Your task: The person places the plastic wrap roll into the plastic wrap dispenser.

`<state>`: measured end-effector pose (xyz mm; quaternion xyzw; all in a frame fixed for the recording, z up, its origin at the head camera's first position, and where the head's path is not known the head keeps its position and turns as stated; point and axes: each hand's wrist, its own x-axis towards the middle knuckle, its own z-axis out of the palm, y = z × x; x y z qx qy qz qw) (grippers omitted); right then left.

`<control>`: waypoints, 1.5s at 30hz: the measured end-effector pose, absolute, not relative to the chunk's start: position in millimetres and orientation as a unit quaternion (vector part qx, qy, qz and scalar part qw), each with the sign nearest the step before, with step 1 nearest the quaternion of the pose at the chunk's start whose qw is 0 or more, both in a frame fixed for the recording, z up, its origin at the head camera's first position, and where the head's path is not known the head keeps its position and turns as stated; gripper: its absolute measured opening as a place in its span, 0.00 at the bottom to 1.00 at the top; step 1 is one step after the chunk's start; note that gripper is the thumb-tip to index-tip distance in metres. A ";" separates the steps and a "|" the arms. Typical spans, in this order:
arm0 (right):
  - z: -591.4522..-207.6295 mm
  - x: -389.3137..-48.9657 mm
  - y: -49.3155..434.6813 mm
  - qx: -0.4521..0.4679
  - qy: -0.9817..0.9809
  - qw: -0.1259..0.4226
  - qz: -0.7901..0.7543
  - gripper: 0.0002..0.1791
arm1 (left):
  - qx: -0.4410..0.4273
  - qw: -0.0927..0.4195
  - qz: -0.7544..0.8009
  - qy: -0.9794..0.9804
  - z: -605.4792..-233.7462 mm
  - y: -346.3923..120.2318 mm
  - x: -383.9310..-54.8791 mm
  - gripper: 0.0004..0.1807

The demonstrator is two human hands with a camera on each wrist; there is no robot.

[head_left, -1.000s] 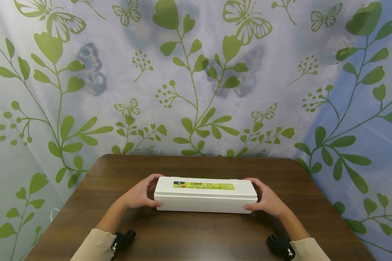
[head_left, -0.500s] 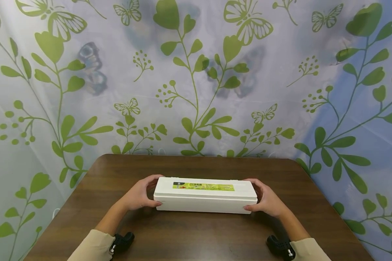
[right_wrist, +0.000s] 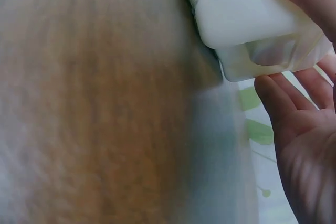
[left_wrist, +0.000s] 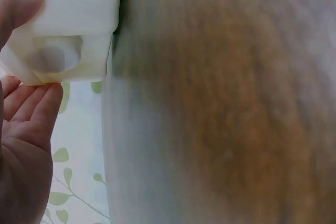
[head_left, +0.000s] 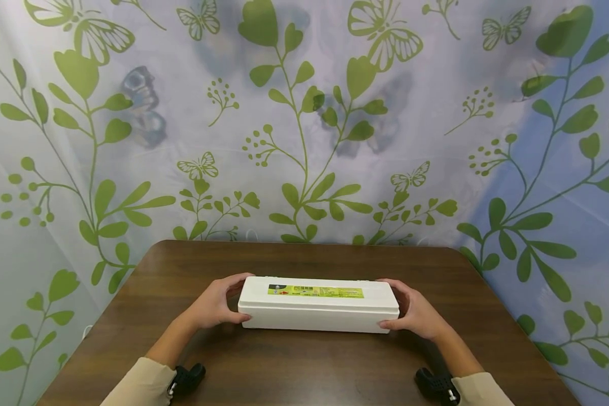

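Note:
A long white plastic wrap box [head_left: 318,320] with a yellow-green label lies crosswise on the brown table, its lid down. My left hand [head_left: 214,301] grips its left end, thumb at the front face and fingers round the back. At the opposite end my right hand [head_left: 417,309] holds it the same way. Both wrist views show the box's end wall: the left wrist view has a rounded recess in it beside the left fingers [left_wrist: 39,103], and a similar recess shows near the right fingers [right_wrist: 281,98] in the right wrist view.
The wooden table [head_left: 304,372] has rounded far corners. Behind it hangs a pale curtain [head_left: 304,113] printed with green leaves and butterflies. A black wrist strap [head_left: 188,379] sits below the left hand, another black strap [head_left: 436,384] below the right.

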<state>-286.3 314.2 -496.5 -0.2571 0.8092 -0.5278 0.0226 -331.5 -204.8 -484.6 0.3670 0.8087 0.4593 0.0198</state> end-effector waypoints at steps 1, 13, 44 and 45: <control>-496.1 -286.4 314.4 -0.260 0.809 0.026 -0.526 0.50 | 0.367 0.020 0.460 0.809 -484.8 -204.9 -331.4 0.44; -498.1 -292.9 320.0 -0.306 0.781 0.057 -0.541 0.50 | 0.350 0.049 0.471 0.808 -481.1 -203.4 -331.5 0.46; -492.4 -279.8 309.0 -0.225 0.755 0.084 -0.610 0.45 | 0.321 0.169 0.566 0.740 -481.1 -203.8 -326.2 0.40; -491.9 -279.4 308.8 -0.225 0.754 0.086 -0.611 0.46 | 0.322 0.171 0.567 0.739 -480.8 -203.7 -326.3 0.41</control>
